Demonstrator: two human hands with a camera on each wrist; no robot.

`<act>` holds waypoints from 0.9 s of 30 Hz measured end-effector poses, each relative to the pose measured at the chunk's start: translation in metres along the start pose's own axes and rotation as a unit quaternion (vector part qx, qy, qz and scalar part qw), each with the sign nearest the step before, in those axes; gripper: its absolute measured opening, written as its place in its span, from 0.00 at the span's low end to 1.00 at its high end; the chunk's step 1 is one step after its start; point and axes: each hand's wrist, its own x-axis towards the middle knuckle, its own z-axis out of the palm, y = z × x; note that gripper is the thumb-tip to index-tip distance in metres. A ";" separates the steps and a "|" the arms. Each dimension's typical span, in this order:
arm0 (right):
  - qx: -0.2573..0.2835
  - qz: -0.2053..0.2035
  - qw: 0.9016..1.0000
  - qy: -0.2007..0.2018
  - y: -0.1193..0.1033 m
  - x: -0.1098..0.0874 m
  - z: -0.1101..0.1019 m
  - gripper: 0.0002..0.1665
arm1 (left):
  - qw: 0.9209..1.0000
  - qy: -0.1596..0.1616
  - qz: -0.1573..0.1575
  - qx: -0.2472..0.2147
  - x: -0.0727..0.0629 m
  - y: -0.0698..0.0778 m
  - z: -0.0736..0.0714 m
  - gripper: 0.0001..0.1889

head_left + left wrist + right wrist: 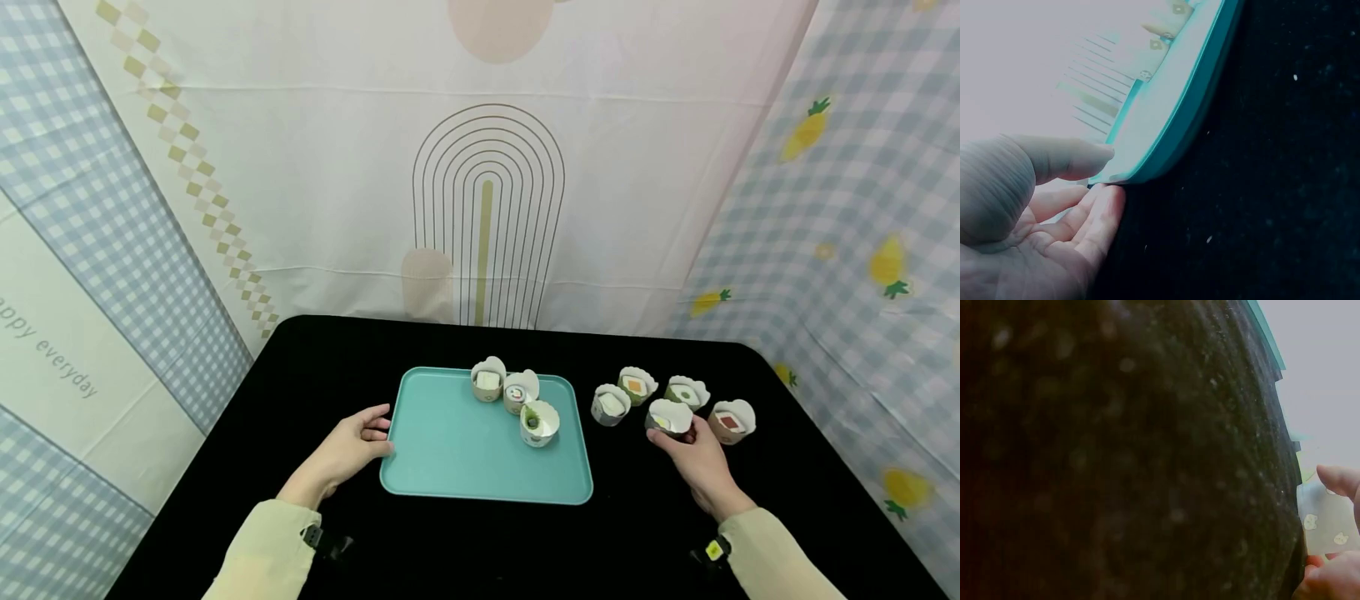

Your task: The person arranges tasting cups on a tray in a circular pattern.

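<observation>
A teal rectangular tray (457, 467) lies on the black table with three paper baking cups at its far right: one with a pale filling (487, 381), one with a round patterned piece (516, 394), one with something green (532, 419). My left hand (351, 446) is at the tray's left edge; in the left wrist view its thumb (1079, 159) lies over the rim and the fingers below, pinching it. To the right of the tray, my right hand (701, 462) grips a paper baking cup (670, 415) between thumb and fingers. The right wrist view shows that cup's printed side (1325, 522).
Around the gripped cup stand other filled paper cups: one white-filled (611, 406), one with an orange square (636, 386), one with a green-centred piece (686, 393), one with a dark red square (731, 422). Behind the black table (337, 350) hangs a printed curtain (337, 208).
</observation>
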 end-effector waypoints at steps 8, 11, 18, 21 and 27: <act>-0.012 0.008 1.000 0.003 -0.002 0.003 0.004 0.52 | 1.000 0.013 0.012 0.020 0.004 -0.001 0.003 0.32; -0.011 0.007 1.000 0.001 0.000 0.003 0.004 0.51 | 1.000 0.009 0.000 0.019 0.006 -0.004 0.001 0.31; -0.008 -0.002 1.000 0.001 0.004 0.003 0.002 0.51 | 1.000 -0.009 -0.007 -0.004 0.009 -0.007 -0.001 0.31; -0.013 -0.007 1.000 0.005 0.004 0.001 0.001 0.50 | 1.000 -0.012 -0.007 -0.012 0.008 -0.007 0.000 0.30; -0.012 0.001 1.000 -0.018 -0.003 -0.005 -0.005 0.49 | 1.000 -0.010 -0.005 -0.013 0.007 -0.009 0.000 0.30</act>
